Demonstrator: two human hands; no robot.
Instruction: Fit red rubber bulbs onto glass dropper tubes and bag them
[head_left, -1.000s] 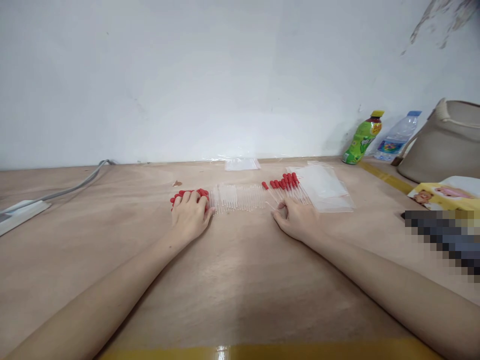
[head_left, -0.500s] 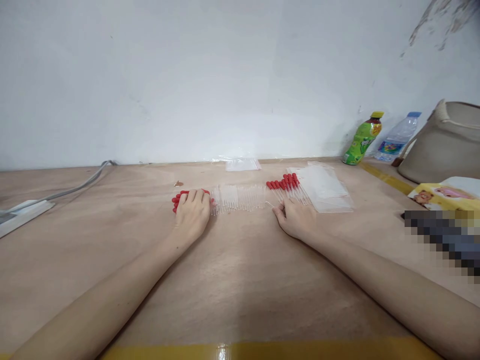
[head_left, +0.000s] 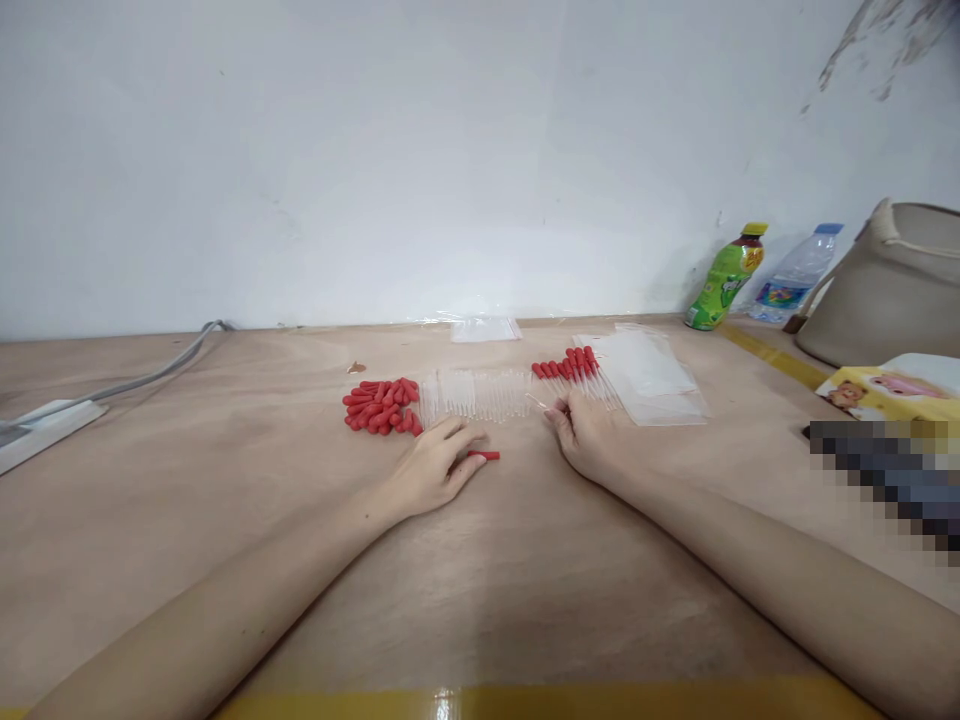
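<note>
My left hand (head_left: pixel 439 468) is closed on a red rubber bulb (head_left: pixel 486 456), pinched by thumb and fingers with its open end toward the right. A pile of red bulbs (head_left: pixel 381 406) lies behind and left of that hand. Beside the pile, a row of clear glass tubes (head_left: pixel 476 392) lies on the table. My right hand (head_left: pixel 585 430) pinches a thin clear tube (head_left: pixel 538 402), which points up and left. Behind the right hand lie several tubes fitted with red bulbs (head_left: pixel 577 364).
Clear plastic bags (head_left: pixel 649 380) lie right of the fitted tubes, another bag (head_left: pixel 486 329) by the wall. Farther right are a green bottle (head_left: pixel 726 280), a clear bottle (head_left: pixel 796 275), a beige bag (head_left: pixel 885 290) and a yellow packet (head_left: pixel 892 390). A grey cable (head_left: pixel 165 372) runs at left.
My left hand has moved right and toward me from the red pile, now with a bulb in its fingers. The tube in my right hand has risen slightly.
</note>
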